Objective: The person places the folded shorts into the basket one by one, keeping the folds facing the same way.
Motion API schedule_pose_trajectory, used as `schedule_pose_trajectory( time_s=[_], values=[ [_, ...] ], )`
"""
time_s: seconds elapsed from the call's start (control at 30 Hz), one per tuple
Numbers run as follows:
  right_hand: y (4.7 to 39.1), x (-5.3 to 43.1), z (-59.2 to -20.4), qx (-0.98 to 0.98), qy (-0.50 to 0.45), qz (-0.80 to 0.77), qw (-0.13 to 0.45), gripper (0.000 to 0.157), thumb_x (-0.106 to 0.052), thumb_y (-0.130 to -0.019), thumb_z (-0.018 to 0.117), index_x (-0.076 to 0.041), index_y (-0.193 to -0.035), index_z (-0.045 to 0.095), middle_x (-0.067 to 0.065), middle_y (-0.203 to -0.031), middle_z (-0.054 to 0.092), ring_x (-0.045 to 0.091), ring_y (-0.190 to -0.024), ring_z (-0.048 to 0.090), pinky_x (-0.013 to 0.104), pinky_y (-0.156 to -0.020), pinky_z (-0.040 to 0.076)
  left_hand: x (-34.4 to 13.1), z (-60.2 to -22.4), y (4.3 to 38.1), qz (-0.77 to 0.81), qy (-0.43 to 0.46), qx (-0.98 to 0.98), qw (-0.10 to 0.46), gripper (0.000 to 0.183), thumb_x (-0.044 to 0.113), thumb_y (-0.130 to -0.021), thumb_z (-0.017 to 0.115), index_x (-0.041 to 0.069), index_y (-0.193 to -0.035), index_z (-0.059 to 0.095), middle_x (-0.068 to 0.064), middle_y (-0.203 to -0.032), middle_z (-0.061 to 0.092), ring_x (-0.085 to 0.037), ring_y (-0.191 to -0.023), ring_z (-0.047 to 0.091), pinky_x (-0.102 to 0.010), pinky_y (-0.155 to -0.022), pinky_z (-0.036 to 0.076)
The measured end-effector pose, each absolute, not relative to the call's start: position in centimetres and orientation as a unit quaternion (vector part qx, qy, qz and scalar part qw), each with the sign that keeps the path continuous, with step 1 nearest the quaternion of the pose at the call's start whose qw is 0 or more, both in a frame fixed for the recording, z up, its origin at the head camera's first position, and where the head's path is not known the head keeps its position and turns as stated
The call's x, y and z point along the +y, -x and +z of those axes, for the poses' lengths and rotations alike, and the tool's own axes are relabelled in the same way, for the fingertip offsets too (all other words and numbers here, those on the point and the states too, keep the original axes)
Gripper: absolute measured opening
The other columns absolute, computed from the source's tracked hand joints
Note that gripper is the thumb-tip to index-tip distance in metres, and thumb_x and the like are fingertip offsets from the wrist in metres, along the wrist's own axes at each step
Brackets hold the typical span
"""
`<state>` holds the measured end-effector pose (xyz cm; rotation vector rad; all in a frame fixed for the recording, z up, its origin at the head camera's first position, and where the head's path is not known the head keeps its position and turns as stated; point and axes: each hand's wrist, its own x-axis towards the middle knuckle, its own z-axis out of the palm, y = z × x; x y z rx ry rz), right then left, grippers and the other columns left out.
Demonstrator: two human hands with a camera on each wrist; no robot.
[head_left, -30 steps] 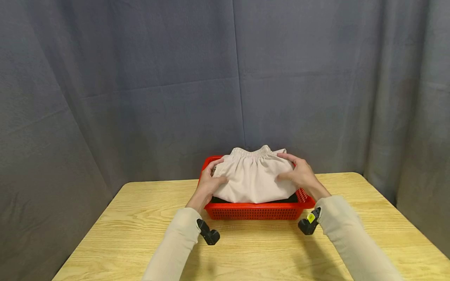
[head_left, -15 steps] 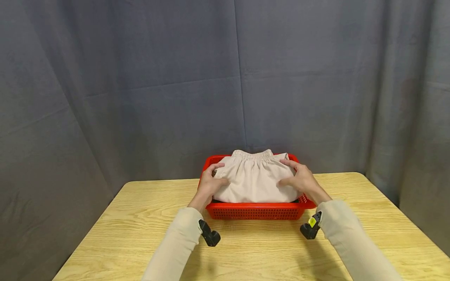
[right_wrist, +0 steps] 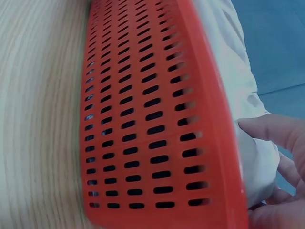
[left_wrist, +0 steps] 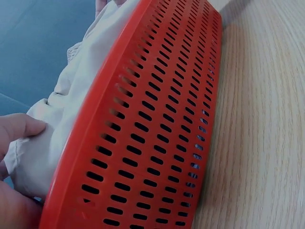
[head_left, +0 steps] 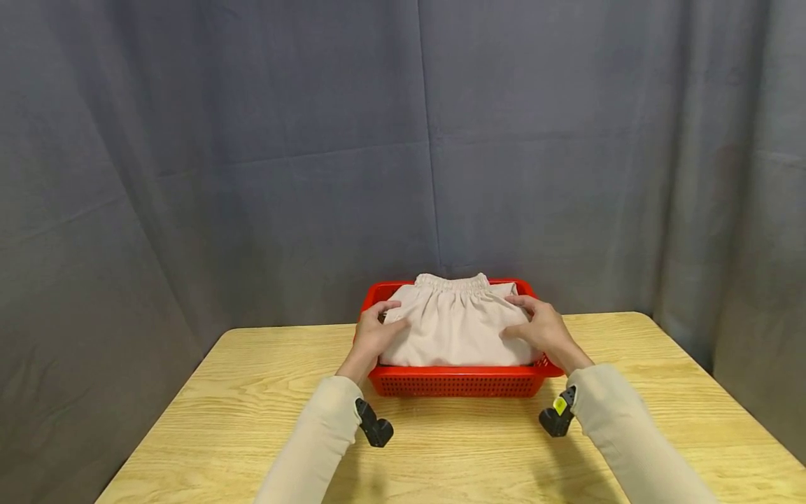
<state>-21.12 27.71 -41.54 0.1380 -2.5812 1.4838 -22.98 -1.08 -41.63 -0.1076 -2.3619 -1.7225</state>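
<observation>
Right now both hands lie flat w/ relaxed fingers, gripping nothing: left hand [head_left: 373, 334] on left side of folded beige garment [head_left: 455, 325], right hand [head_left: 540, 329] on its right. Garment sits betw. them inside 1 red basket [head_left: 456, 381] on table [head_left: 208, 406], long axis left-right; hands equally near. Count: 1 garment, 1 basket.

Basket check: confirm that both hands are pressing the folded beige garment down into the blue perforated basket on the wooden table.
Not blue: the basket is red, as the head view shows. The rest holds: left hand and right hand press the folded beige garment into it on the wooden table.
</observation>
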Motion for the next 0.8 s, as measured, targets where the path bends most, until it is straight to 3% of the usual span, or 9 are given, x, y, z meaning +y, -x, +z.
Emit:
schedule_pose_trajectory(
  time_s=[0.37, 0.6, 0.8],
  values=[
    [21.4, 27.8, -41.5, -0.89, -0.065, 0.44, 0.098, 0.067, -0.007, -0.078, 0.073, -0.001, -0.14, 0.048, 0.028, -0.141, 0.043, 0.042, -0.126, 0.04, 0.055, -0.102, 0.033, -1.4, -41.4, 23.4, -0.586, 0.046, -0.804, 0.091, 0.046, 0.0, -0.075, 0.073, 0.006, -0.12, 0.065, -0.011, -0.106, 0.057, -0.025, -0.093, 0.05, -0.036, -0.082, 0.046],
    [21.1, 28.3, -41.1, -0.907, -0.109, 0.364, 0.183, 0.047, -0.019, -0.088, 0.066, 0.001, -0.129, 0.058, 0.026, -0.123, 0.056, 0.04, -0.111, 0.051, 0.055, -0.095, 0.037, -2.6, -40.0, 23.1, -0.514, 0.075, -0.849, 0.096, 0.049, 0.006, -0.078, 0.076, 0.008, -0.126, 0.064, -0.011, -0.123, 0.059, -0.028, -0.104, 0.057, -0.038, -0.083, 0.051],
    [20.2, 29.2, -40.2, -0.901, -0.146, 0.33, 0.242, 0.037, -0.019, -0.097, 0.053, 0.002, -0.127, 0.059, 0.026, -0.128, 0.054, 0.042, -0.12, 0.047, 0.058, -0.099, 0.033, -3.9, -38.5, 22.3, -0.436, 0.117, -0.884, 0.121, 0.058, 0.009, -0.08, 0.074, 0.009, -0.135, 0.057, -0.016, -0.132, 0.055, -0.033, -0.107, 0.058, -0.043, -0.085, 0.05]
  ],
)
